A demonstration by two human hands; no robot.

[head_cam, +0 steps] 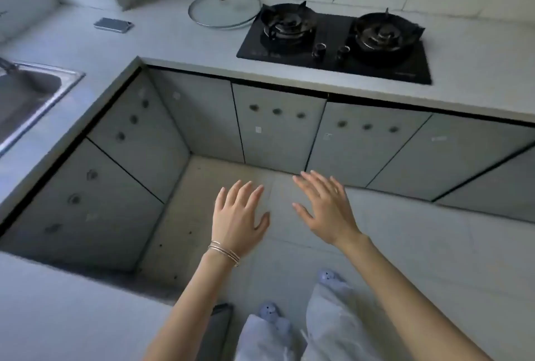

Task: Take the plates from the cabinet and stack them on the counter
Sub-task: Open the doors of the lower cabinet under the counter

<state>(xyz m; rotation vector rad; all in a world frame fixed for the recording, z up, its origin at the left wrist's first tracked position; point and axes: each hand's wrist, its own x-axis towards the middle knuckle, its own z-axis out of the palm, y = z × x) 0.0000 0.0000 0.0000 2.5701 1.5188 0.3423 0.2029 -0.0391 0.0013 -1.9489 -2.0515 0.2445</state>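
A person stands in the corner of a grey kitchen with both bare arms stretched forward over the pale tiled floor (405,244). The left hand (238,220), its wrist ringed by thin metal bangles (224,253), and the right hand (325,210) hang side by side, palms down, the grip of each spread wide and holding nothing. Both hands are in the air in front of the row of closed grey cabinet doors (278,123) set below the L-shaped light grey table (179,39); no plates can be seen, and every door in view is closed. On the table, a round glass pot lid with a black knob (224,10) lies just beside the black two-burner gas hob (335,42), its rim overlapping the hob's left edge. A flat silver phone (113,24) lies on the table well to the lid's left, and the corner of a steel sink (31,94) shows at the far left. Below the arms, light trousers (327,328) and blue slippers (272,314) are in view
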